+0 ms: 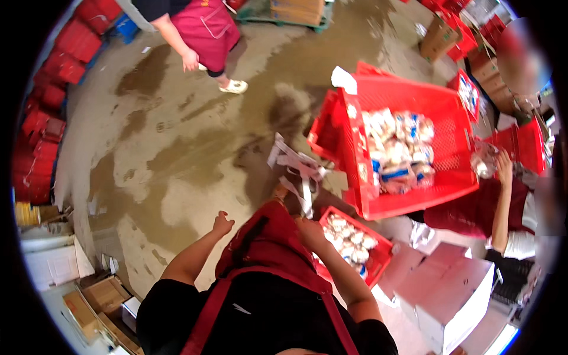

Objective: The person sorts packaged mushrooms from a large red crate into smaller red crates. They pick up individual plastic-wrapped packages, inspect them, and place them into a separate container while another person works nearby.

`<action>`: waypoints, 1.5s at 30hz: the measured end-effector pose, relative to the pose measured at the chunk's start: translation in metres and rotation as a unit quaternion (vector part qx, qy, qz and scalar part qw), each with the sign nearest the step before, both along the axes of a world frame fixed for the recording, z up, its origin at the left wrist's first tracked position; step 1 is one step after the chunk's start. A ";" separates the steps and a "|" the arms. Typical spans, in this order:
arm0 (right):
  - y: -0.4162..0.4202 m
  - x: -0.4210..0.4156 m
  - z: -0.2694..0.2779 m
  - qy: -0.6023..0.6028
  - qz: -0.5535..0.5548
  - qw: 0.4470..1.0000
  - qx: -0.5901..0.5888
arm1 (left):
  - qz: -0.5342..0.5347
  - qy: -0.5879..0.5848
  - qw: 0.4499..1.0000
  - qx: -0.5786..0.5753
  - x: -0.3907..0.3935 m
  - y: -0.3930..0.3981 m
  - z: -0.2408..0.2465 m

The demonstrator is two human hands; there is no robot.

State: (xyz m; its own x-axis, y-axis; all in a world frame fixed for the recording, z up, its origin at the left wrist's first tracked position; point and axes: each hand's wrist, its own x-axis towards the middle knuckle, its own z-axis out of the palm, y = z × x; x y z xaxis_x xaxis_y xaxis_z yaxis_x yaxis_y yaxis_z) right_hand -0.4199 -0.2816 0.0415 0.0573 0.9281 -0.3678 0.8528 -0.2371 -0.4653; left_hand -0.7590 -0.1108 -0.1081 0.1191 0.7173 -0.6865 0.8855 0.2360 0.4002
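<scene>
My left hand hangs over the wet floor at the left of my red apron, fingers apart and holding nothing. My right hand is beside the apron's right edge, its fingers curled and partly hidden; whether it grips anything cannot be told. Just beyond it are pale strips or a frame, blurred. Close to my right forearm, a low red plastic crate holds several bagged white items. A larger red crate stands higher at the right, with clear bags of pale goods with blue bands inside.
A co-worker's hand at the right holds a clear bag. Another person in a red apron stands at the far left. Cartons flank my right side; stacked red crates line the left wall. Dark wet patches mark the floor.
</scene>
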 end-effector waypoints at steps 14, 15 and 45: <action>-0.031 0.039 -0.224 0.176 -0.316 0.893 -0.269 | -0.072 -0.171 0.977 -0.110 0.109 -0.045 -0.009; -0.019 0.042 -0.234 0.120 -0.314 0.897 -0.286 | -0.124 -0.179 0.975 -0.040 0.111 -0.042 -0.003; 0.166 -0.061 -0.783 0.045 0.314 0.904 -0.286 | 0.338 -0.163 0.917 -0.135 0.052 0.028 -0.154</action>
State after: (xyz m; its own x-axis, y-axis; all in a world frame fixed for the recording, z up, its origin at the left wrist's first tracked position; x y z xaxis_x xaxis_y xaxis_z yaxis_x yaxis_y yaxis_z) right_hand -0.4806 -0.1152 -0.7419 -0.4692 0.4229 -0.7753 0.8678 0.0579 -0.4936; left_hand -0.7074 -0.0825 -0.2618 -0.0607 0.5120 -0.8568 0.3441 0.8165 0.4636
